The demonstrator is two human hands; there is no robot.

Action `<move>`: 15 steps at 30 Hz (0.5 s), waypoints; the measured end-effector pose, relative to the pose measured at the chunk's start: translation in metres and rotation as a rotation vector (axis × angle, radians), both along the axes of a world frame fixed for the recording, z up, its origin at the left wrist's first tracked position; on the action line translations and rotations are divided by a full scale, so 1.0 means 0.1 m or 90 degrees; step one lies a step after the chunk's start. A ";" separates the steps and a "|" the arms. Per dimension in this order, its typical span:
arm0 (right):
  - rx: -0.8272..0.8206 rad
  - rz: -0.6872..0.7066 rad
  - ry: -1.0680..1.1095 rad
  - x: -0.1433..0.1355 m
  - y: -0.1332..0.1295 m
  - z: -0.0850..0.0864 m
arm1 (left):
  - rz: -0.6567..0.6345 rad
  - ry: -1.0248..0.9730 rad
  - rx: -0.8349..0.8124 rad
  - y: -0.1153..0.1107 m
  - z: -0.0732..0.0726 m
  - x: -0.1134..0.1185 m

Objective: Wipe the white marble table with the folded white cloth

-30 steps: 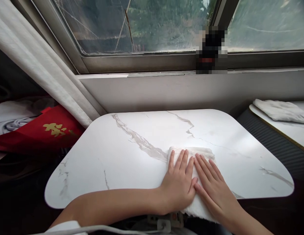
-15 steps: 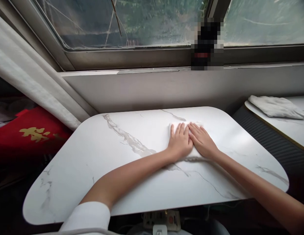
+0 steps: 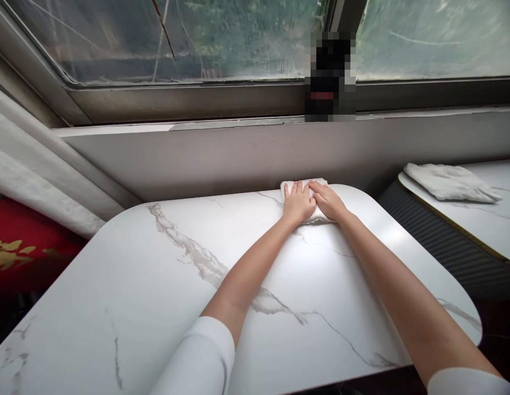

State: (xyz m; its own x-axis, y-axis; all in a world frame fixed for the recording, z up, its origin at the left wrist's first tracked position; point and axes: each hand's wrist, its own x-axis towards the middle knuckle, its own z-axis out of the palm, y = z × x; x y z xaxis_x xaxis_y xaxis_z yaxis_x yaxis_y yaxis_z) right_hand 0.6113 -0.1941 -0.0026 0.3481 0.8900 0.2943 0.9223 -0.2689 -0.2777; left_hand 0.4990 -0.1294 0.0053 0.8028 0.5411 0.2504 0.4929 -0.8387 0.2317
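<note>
My left hand (image 3: 298, 202) lies flat with fingers spread on a folded white cloth (image 3: 319, 218). Beside it, touching it, my right hand (image 3: 328, 201) rests on the same cloth with its fingers stretched out. The cloth lies at the far edge of a white marble-patterned table (image 3: 148, 285), its back part reaching that edge. Both palms press down from above, and most of the cloth is hidden under them.
Beyond the table are a pale wall (image 3: 189, 159) and a window. Another white cloth (image 3: 450, 182) lies on a second marbled table (image 3: 502, 219) at right. A red item (image 3: 28, 258) with gold marks and a curtain (image 3: 37, 170) are at left.
Both hands and the cloth have moved away from me, from the table's middle to its far edge. The arms are stretched further, and the view has shifted.
</note>
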 end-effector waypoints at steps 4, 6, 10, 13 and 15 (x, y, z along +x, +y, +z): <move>-0.010 -0.003 -0.002 0.11 -0.21 0.01 | -0.007 -0.003 0.014 -0.18 -0.01 0.11; -0.021 -0.010 -0.020 0.10 -0.34 0.02 | -0.023 0.000 0.018 -0.28 -0.01 0.09; -0.047 -0.003 -0.062 -0.02 -0.66 0.01 | -0.061 0.007 0.024 -0.55 0.00 -0.05; -0.056 0.024 -0.082 -0.14 -0.98 0.01 | -0.074 0.007 0.022 -0.82 0.00 -0.21; -0.058 0.037 -0.086 -0.23 -1.22 0.00 | -0.089 0.009 0.016 -1.03 0.02 -0.33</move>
State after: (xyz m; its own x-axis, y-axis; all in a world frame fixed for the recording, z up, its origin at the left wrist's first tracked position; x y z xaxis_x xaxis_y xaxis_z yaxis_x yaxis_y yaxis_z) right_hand 0.5880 -0.3157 -0.0023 0.2585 0.9327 0.2515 0.9641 -0.2329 -0.1272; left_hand 0.4660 -0.2320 0.0068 0.8738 0.4167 0.2507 0.3732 -0.9051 0.2037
